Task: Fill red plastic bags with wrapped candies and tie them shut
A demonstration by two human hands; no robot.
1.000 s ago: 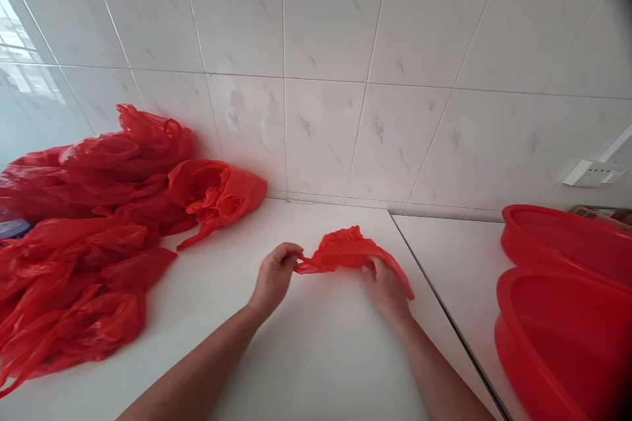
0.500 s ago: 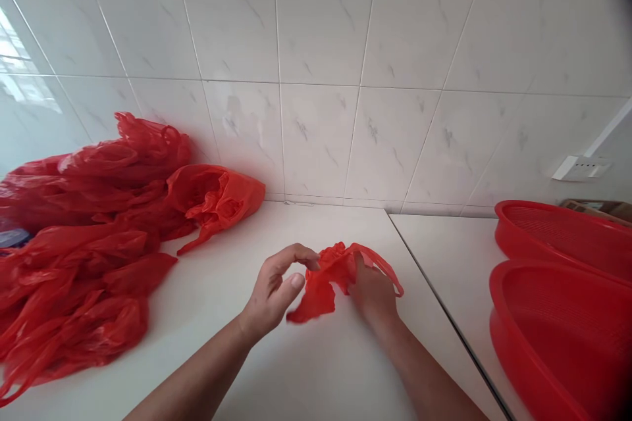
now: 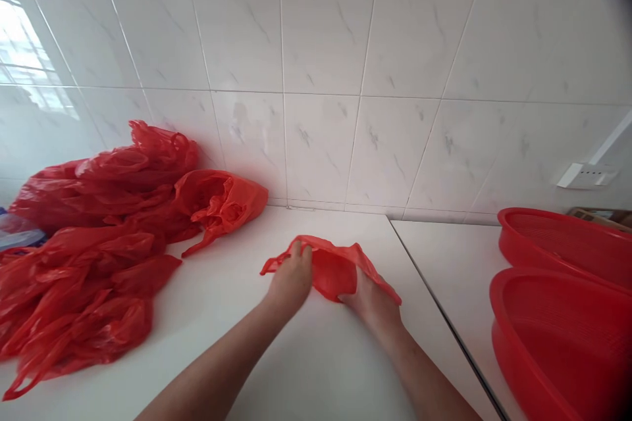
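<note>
A small red plastic bag [image 3: 333, 276] with handle loops is stretched between my two hands, just above the white table. My left hand [image 3: 291, 279] pinches its left side near the rim, with a handle end sticking out to the left. On the right, my right hand [image 3: 372, 302] grips the bag, thumb along the lower edge; its other fingers are hidden by the thin plastic. The bag's mouth gapes toward me between the hands.
Crumpled red plastic bags [image 3: 93, 283] lie heaped at the left, with one bundled bag [image 3: 222, 200] against the tiled wall [image 3: 320, 145]. Two red plastic baskets [image 3: 513, 335] stand at the right. A seam runs across the table [image 3: 257, 375]. A socket [image 3: 587, 175] is on the wall.
My left hand, open beside the bag before, has closed on its left side. The crumpled bag is now spread wider between both hands. The view has tilted slightly.
</note>
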